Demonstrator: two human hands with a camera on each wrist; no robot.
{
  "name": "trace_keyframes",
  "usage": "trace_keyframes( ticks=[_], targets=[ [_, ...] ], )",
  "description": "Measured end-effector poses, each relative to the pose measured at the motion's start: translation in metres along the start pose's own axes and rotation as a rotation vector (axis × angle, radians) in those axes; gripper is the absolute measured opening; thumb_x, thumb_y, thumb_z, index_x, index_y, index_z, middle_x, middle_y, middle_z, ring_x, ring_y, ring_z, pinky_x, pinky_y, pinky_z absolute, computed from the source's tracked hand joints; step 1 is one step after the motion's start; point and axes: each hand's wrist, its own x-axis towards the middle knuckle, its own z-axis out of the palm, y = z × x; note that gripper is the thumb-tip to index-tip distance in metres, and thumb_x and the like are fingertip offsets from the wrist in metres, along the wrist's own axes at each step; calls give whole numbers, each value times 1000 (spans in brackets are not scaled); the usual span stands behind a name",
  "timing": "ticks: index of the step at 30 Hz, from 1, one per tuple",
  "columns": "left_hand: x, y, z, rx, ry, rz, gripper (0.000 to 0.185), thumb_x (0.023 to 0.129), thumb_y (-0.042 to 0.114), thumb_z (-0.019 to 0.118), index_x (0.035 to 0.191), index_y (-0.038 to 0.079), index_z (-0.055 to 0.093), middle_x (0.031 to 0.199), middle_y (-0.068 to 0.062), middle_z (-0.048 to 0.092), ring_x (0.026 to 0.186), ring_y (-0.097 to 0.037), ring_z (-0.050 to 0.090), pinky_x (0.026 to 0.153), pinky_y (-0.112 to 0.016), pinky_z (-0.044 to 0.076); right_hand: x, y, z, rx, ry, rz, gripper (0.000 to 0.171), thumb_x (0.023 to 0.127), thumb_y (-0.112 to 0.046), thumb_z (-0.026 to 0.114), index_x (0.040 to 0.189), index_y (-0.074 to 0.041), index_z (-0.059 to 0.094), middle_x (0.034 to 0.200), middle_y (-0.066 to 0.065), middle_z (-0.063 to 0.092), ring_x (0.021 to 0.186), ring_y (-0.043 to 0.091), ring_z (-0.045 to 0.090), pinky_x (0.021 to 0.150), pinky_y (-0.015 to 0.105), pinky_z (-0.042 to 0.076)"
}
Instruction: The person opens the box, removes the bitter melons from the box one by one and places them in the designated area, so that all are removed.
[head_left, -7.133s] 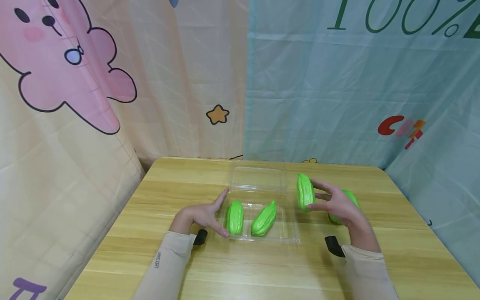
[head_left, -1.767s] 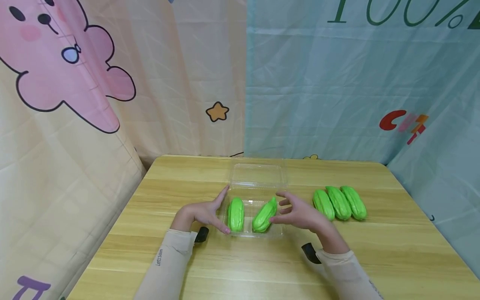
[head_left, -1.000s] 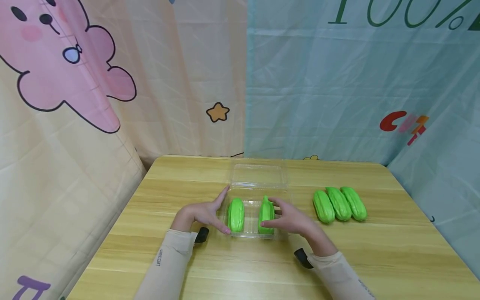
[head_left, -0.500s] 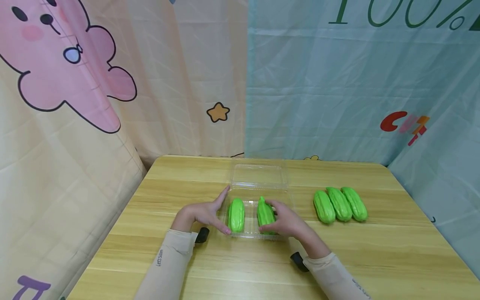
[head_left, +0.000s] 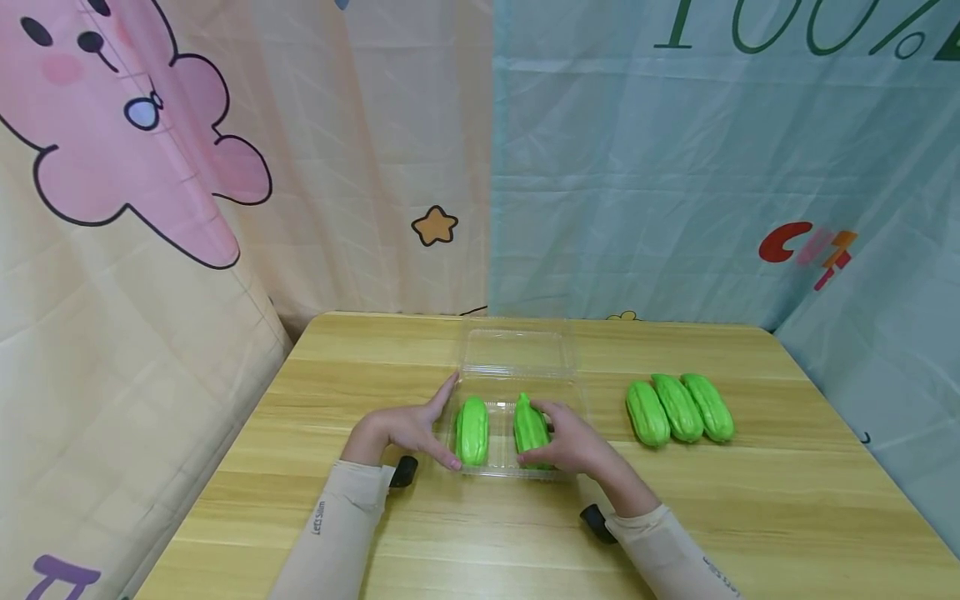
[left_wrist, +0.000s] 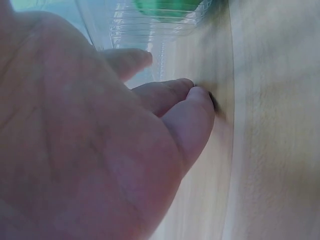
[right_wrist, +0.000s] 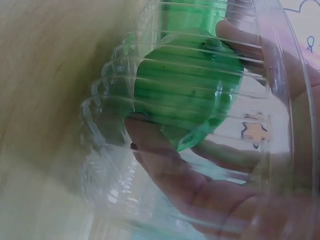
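Observation:
A clear plastic clamshell box [head_left: 501,473] lies with its lid [head_left: 516,352] laid back on the table. Inside, near the left wall, one green ribbed bitter melon [head_left: 472,431] lies lengthwise. A second bitter melon [head_left: 530,427] lies towards the right side, its stem end pointing away. My right hand [head_left: 570,442] reaches into the box and grips this second melon between thumb and fingers; the right wrist view shows the fingers [right_wrist: 165,160] around it through the ribbed wall. My left hand [head_left: 405,429] rests by the box's left side, thumb and fingers spread and holding nothing.
Three more green bitter melons [head_left: 678,410] lie side by side on the wooden table [head_left: 465,542], to the right of the box. Printed curtains [head_left: 637,192] hang behind the table and along both sides.
Earlier my right hand held a melon right of the box; it now lies in the row there. Since then that hand has moved into the box and turned the slanted melon straighter. Left hand unmoved.

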Motion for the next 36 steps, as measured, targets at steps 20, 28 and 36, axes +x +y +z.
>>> trace_keyframes(
  ticks=[20,28,36],
  targets=[
    [-7,-2,-4,11,23,-8,144,74,29,92,157,20,-25,165,-8,-19,150,-37,-6,119,-55,8,-10,1,-38,168,6,-67,95,74,-23,92,152,-3,41,150,24,42,130,49,47,86,45,56],
    [-12,-6,-10,-1,33,-15,145,72,30,93,158,19,-24,166,-9,-19,150,-38,-6,119,-56,8,-12,5,-53,209,43,-76,94,73,-27,93,152,-11,44,149,19,44,129,45,49,82,42,57],
    [-14,-7,-13,5,37,-15,143,75,27,91,156,18,-26,165,-10,-20,150,-38,-7,119,-56,7,-13,12,-68,339,49,-83,95,75,-23,92,154,-12,40,152,21,39,133,46,45,83,43,58]
  ],
)
